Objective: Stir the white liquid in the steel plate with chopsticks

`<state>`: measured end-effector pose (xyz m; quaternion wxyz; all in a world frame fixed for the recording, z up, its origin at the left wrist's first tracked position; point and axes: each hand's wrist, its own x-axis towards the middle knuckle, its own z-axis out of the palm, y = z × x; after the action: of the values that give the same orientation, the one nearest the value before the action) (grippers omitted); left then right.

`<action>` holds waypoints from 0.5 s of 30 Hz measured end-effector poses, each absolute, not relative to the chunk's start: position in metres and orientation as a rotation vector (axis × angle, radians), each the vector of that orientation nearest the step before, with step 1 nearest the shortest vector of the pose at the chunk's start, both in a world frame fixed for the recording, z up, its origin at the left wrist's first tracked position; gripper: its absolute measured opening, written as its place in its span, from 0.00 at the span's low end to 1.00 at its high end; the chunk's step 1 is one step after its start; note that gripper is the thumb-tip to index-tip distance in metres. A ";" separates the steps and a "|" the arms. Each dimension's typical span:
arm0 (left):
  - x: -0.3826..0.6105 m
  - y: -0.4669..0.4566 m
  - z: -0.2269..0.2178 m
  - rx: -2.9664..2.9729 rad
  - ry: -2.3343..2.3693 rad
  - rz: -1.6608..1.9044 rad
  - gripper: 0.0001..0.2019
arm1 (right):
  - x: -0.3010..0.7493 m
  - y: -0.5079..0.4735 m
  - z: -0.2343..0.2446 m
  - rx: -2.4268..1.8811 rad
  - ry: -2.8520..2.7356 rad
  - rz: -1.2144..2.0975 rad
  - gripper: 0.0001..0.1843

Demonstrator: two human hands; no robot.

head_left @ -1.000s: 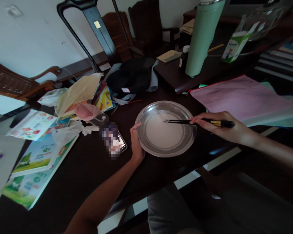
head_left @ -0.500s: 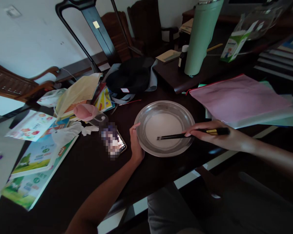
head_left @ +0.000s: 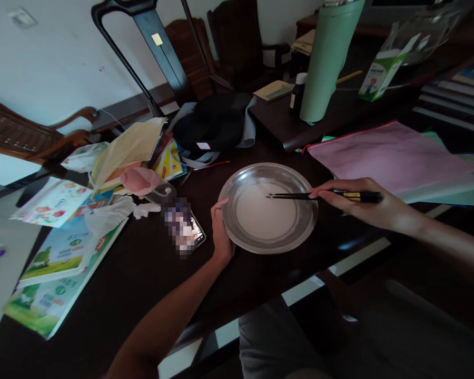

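A round metal plate (head_left: 292, 179) with a thin white liquid in it sits on the dark table near the front edge. My left hand (head_left: 220, 231) rests against the plate's left rim, fingers curved along it. My right hand (head_left: 363, 205) comes in from the right and grips a pair of dark chopsticks (head_left: 300, 196). Their tips are over the upper middle of the white liquid.
A phone (head_left: 185, 230) lies just left of my left hand. Books, papers and a pink object (head_left: 136, 179) crowd the table's left side. A pink folder (head_left: 383, 155) lies at the right. A tall green flask (head_left: 324, 63), a small bottle and a carton stand behind.
The chopstick tips swept from the upper middle of the plate down toward its near side and back up again. My left hand stayed at the rim.
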<state>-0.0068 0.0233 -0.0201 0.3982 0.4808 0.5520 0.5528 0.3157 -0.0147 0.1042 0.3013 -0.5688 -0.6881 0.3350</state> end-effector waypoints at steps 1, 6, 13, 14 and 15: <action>-0.007 0.023 -0.020 1.205 1.399 1.400 0.23 | 0.320 -0.019 0.108 -1.542 -1.816 0.881 0.22; -0.006 0.024 -0.021 1.212 1.405 1.399 0.23 | 0.330 -0.036 0.111 -1.589 -1.795 0.944 0.25; -0.007 0.025 -0.023 1.215 1.387 1.415 0.27 | 0.305 -0.030 0.100 -1.419 -1.818 1.100 0.19; -0.007 0.025 -0.024 1.221 1.382 1.418 0.27 | 0.299 -0.027 0.098 -1.390 -1.827 1.112 0.18; -0.008 0.025 -0.024 1.230 1.377 1.419 0.27 | 0.295 -0.024 0.095 -1.371 -1.831 1.113 0.17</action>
<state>-0.0076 0.0253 -0.0239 0.3955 0.4853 0.5430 0.5597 0.2945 -0.0235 0.0954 0.2943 -0.5151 -0.6878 0.4183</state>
